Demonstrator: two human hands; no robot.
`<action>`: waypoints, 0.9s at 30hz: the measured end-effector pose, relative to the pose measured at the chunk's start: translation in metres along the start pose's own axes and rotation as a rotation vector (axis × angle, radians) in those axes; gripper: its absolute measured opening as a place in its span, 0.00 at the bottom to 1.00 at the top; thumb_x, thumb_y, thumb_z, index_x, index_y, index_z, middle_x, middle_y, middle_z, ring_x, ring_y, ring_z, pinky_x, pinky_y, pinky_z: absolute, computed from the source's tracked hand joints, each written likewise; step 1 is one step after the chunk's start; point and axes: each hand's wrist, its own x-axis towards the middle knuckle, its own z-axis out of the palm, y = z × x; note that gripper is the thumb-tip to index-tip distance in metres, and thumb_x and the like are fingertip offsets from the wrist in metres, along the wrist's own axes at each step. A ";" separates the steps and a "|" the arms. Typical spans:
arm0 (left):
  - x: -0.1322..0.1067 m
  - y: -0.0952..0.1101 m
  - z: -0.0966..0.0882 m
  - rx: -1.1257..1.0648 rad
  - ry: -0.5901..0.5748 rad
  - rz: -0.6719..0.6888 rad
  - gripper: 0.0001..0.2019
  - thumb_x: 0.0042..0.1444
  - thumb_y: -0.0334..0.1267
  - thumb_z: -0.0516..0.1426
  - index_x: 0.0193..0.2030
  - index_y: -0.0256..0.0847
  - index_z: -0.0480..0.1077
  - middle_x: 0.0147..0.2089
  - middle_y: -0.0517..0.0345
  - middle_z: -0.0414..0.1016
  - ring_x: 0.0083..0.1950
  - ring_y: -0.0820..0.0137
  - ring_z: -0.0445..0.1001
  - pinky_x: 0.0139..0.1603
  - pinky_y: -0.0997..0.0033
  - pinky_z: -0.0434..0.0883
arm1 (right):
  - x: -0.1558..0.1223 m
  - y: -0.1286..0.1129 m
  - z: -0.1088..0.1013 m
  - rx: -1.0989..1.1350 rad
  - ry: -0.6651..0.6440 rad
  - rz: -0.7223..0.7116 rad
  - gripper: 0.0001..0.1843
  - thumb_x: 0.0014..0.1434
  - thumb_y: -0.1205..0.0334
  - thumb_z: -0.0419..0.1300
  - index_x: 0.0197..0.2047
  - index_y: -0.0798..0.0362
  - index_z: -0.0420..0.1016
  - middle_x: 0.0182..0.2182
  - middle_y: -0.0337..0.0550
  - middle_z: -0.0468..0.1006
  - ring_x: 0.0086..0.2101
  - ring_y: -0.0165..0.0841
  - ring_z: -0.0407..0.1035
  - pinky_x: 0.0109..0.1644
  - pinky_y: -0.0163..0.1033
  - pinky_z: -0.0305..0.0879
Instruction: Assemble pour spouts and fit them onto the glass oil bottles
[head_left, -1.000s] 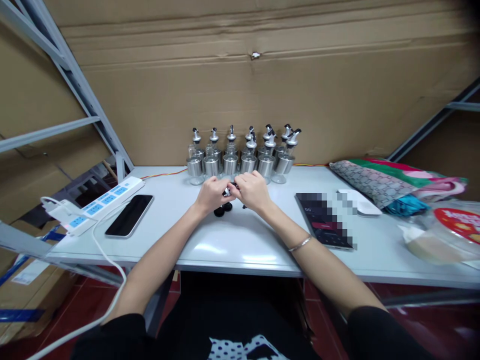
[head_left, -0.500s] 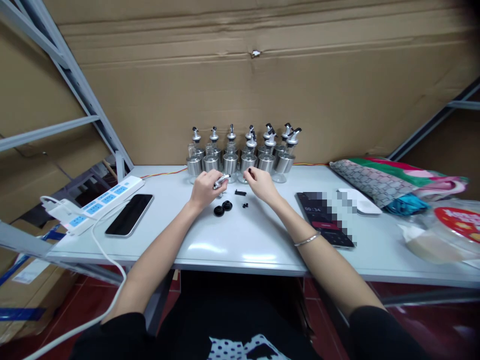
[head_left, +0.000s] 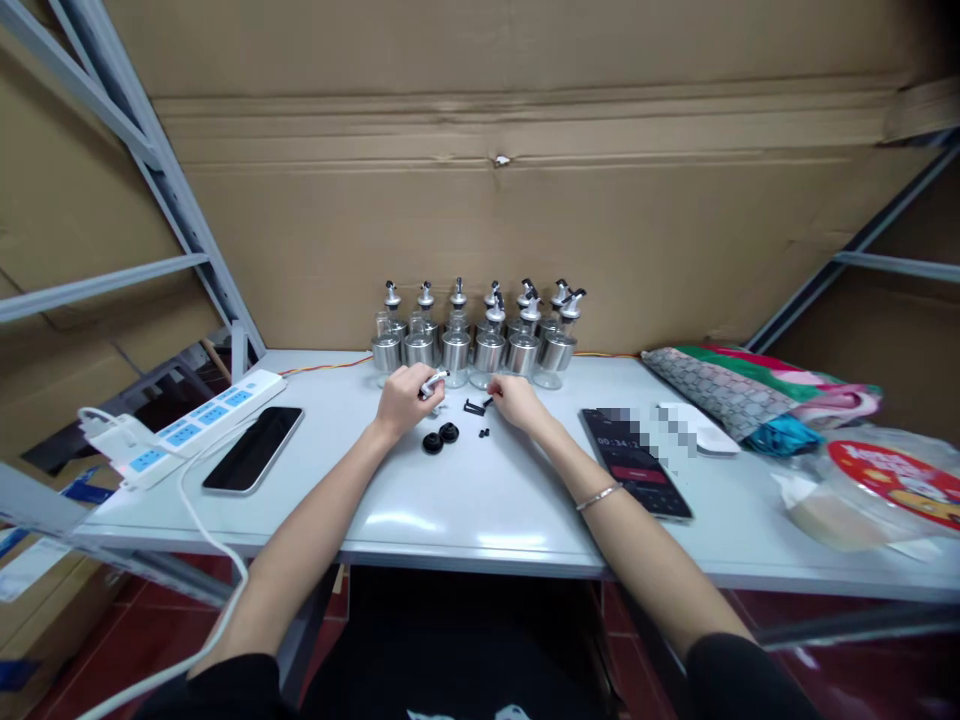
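Note:
My left hand [head_left: 403, 402] is closed around a silver pour spout [head_left: 433, 383] with a dark tip, held just above the table. Low over the tabletop, my right hand [head_left: 516, 402] pinches the end of a small, thin black piece [head_left: 488, 402]. Beside its fingertips lies another slim black part [head_left: 473, 408]. Nearer to me are two round black caps [head_left: 433, 443] and some tiny black bits [head_left: 484, 433]. Behind my hands stand rows of glass bottles with steel sleeves [head_left: 455, 352]; several carry silver spouts, while some front ones at the left have bare necks.
At the left are a white power strip [head_left: 202, 425] with a cable and a dark-screened phone [head_left: 253, 450]. A second phone [head_left: 637, 465] lies right of my right arm. Further right are a colourful fabric bundle [head_left: 757, 395] and a clear container with a red label [head_left: 892, 485]. Cardboard [head_left: 375, 220] backs the table.
My right hand has come down to the tabletop, where a thin black piece now shows at its fingertips beside the other black part. My left hand keeps the spout. The view has tilted slightly upward.

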 end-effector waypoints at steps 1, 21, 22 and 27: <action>0.000 0.000 0.000 0.002 0.000 -0.002 0.06 0.55 0.35 0.52 0.28 0.40 0.65 0.24 0.62 0.67 0.25 0.73 0.62 0.31 0.72 0.62 | 0.000 0.000 0.000 -0.015 -0.004 -0.002 0.14 0.54 0.78 0.52 0.37 0.58 0.77 0.38 0.51 0.80 0.41 0.36 0.72 0.44 0.35 0.61; -0.001 0.001 -0.002 -0.011 0.012 0.030 0.05 0.55 0.34 0.53 0.28 0.40 0.65 0.23 0.61 0.68 0.25 0.73 0.63 0.30 0.73 0.61 | -0.003 -0.002 -0.007 -0.103 -0.116 0.011 0.15 0.56 0.70 0.53 0.39 0.55 0.80 0.38 0.51 0.80 0.40 0.38 0.73 0.42 0.35 0.62; -0.001 0.001 -0.002 -0.006 0.007 0.031 0.05 0.55 0.34 0.52 0.28 0.40 0.65 0.23 0.62 0.68 0.25 0.73 0.63 0.30 0.73 0.61 | -0.003 -0.002 -0.006 -0.101 -0.123 0.000 0.15 0.56 0.70 0.53 0.40 0.55 0.80 0.39 0.51 0.80 0.41 0.38 0.73 0.43 0.35 0.62; 0.000 0.002 -0.002 0.002 0.003 0.016 0.05 0.54 0.34 0.52 0.27 0.40 0.64 0.23 0.62 0.67 0.25 0.73 0.63 0.31 0.73 0.61 | -0.002 0.000 -0.004 -0.102 -0.143 -0.043 0.17 0.57 0.70 0.52 0.44 0.56 0.79 0.45 0.50 0.77 0.45 0.37 0.70 0.50 0.34 0.61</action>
